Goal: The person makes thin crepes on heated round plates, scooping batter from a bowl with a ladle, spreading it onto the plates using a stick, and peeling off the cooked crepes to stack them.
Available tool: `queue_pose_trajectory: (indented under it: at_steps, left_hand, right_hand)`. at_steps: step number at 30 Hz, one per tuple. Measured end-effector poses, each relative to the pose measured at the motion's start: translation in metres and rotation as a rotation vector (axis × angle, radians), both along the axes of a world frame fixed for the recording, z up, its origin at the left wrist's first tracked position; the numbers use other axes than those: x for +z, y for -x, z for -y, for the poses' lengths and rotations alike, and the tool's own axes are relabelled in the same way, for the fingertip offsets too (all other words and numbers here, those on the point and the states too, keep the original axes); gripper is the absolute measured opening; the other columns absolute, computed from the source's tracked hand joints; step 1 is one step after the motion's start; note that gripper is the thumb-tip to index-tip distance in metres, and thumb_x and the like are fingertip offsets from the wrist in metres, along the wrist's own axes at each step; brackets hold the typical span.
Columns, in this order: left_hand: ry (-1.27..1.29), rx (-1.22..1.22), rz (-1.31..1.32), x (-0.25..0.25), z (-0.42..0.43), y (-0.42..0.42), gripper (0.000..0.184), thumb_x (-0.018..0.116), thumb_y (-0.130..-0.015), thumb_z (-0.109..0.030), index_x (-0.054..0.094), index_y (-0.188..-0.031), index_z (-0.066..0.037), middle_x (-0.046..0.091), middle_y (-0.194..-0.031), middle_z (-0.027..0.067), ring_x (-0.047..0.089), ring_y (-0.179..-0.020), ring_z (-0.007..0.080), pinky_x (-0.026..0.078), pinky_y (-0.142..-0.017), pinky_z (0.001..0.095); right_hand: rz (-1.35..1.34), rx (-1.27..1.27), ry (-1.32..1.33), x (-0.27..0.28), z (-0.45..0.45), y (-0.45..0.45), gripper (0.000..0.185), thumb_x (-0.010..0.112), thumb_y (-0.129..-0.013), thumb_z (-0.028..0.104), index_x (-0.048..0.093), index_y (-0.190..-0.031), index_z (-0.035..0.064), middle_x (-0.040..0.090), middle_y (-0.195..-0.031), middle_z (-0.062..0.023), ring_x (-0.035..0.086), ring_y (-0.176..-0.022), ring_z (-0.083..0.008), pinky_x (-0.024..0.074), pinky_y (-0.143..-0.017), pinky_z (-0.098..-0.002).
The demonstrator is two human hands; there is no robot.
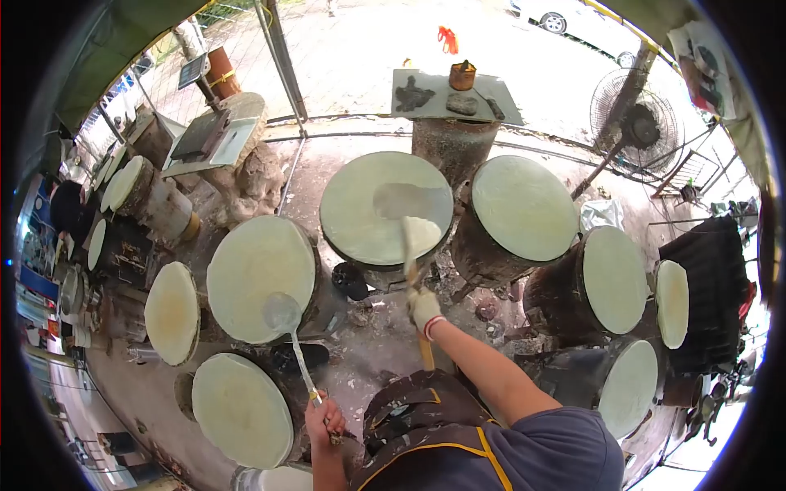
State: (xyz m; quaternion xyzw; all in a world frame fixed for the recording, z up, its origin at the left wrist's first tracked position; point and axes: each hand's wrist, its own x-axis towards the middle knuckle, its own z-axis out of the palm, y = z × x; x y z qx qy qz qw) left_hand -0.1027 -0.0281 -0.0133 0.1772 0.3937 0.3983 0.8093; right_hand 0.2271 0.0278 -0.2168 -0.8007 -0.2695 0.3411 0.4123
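My left hand [326,416], bare, is closed around the handle of a ladle [282,313]. The ladle's round bowl rests over the lower right part of a pale round sheet [260,274] on a drum. In a light glove, my right hand [425,311] grips the wooden handle of a scraper [409,245]. A pale lump [422,236] sits at the scraper's head, by the front edge of the centre drum's round top [352,204]. A bare greyish patch shows on that top, just behind the lump.
More drums with pale round tops [524,209] stand in an arc on both sides. A small table [508,102] at the back holds a tin [462,75] and dark items. A fan [640,127] stands at the back right, and a scale [193,72] at the back left.
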Motion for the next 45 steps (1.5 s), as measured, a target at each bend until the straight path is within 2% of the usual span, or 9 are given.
queue_pose_trajectory:
  at_steps: [12,18,20,24,28,31,37,40,45]
  left_hand:
    - [0.035,0.012,0.152,0.027,0.023,-0.165,0.02,0.053,-0.088,-0.016,0.049,-0.106,-0.009,0.04,-0.067,0.0009,0.033,-0.042,0.0077,0.032,-0.04,0.0235]
    - [0.073,0.013,0.225,0.032,0.035,-0.227,0.022,0.055,-0.087,-0.014,0.048,-0.106,-0.007,0.042,-0.073,0.0033,0.037,-0.051,0.0103,0.035,-0.045,0.0238]
    - [0.078,0.021,0.222,0.035,0.033,-0.238,0.022,0.055,-0.086,-0.013,0.048,-0.106,-0.006,0.043,-0.076,0.0043,0.039,-0.054,0.0114,0.035,-0.046,0.024]
    - [0.083,0.031,0.234,0.033,0.025,-0.243,0.023,0.056,-0.085,-0.011,0.048,-0.105,-0.005,0.046,-0.08,0.0062,0.04,-0.058,0.0131,0.037,-0.047,0.0247]
    - [0.089,0.024,0.209,0.027,0.014,-0.237,0.023,0.057,-0.084,-0.01,0.048,-0.105,-0.004,0.047,-0.082,0.007,0.04,-0.057,0.0133,0.037,-0.047,0.0245]
    - [0.127,0.016,0.25,0.024,0.003,-0.229,0.022,0.055,-0.084,-0.009,0.048,-0.104,-0.004,0.047,-0.081,0.0073,0.04,-0.057,0.0136,0.037,-0.047,0.0244]
    - [0.135,-0.034,0.246,0.023,-0.012,-0.204,0.021,0.05,-0.084,-0.007,0.046,-0.104,-0.004,0.047,-0.081,0.0077,0.04,-0.055,0.0135,0.036,-0.045,0.0244]
    - [0.148,-0.059,0.261,0.013,-0.022,-0.183,0.021,0.051,-0.084,-0.006,0.046,-0.104,-0.004,0.047,-0.08,0.0079,0.04,-0.055,0.0138,0.036,-0.044,0.0247]
    - [0.215,-0.067,0.275,0.005,-0.039,-0.168,0.02,0.052,-0.083,-0.005,0.046,-0.102,-0.004,0.047,-0.08,0.0075,0.041,-0.058,0.0141,0.037,-0.046,0.0246]
  right_hand:
    - [0.175,0.616,0.143,0.088,0.049,-0.165,0.037,0.047,-0.086,0.032,0.058,-0.105,0.002,0.061,-0.099,-0.0227,0.057,-0.095,-0.0381,0.0457,-0.08,-0.045]
    - [0.186,0.425,0.098,0.11,-0.028,-0.229,0.034,0.045,-0.088,0.029,0.057,-0.106,0.0025,0.06,-0.096,-0.0255,0.057,-0.091,-0.041,0.0459,-0.076,-0.0455]
    - [0.371,0.849,-0.077,0.089,-0.015,-0.227,0.033,0.045,-0.088,0.027,0.056,-0.106,0.0016,0.059,-0.102,-0.0251,0.057,-0.094,-0.0395,0.0465,-0.077,-0.0436]
    - [0.165,0.957,-0.158,0.069,0.076,-0.214,0.035,0.044,-0.087,0.029,0.056,-0.107,0.0025,0.062,-0.095,-0.0205,0.058,-0.093,-0.0373,0.0451,-0.082,-0.0434]
    - [0.236,0.398,0.167,0.084,0.05,-0.234,0.034,0.043,-0.088,0.028,0.054,-0.104,0.0003,0.061,-0.094,-0.0244,0.058,-0.093,-0.0392,0.0449,-0.081,-0.0454]
    - [0.452,0.396,0.124,0.093,-0.04,-0.257,0.034,0.043,-0.089,0.029,0.053,-0.108,0.0024,0.062,-0.092,-0.0234,0.06,-0.089,-0.0377,0.0468,-0.077,-0.046]
    - [0.154,0.38,-0.058,0.114,-0.031,-0.208,0.043,0.045,-0.089,0.029,0.046,-0.127,0.0094,0.061,-0.105,-0.0202,0.061,-0.092,-0.0332,0.0482,-0.078,-0.0364]
    - [-0.145,-0.122,-0.236,0.097,-0.006,-0.176,0.038,0.052,-0.088,0.027,0.054,-0.124,0.0144,0.066,-0.087,-0.0117,0.061,-0.071,-0.0176,0.0452,-0.067,-0.0293]
    - [-0.214,-0.102,-0.103,0.089,-0.044,-0.157,0.036,0.054,-0.088,0.024,0.057,-0.12,0.0087,0.064,-0.082,-0.0016,0.052,-0.067,-0.0063,0.0424,-0.061,-0.0234]
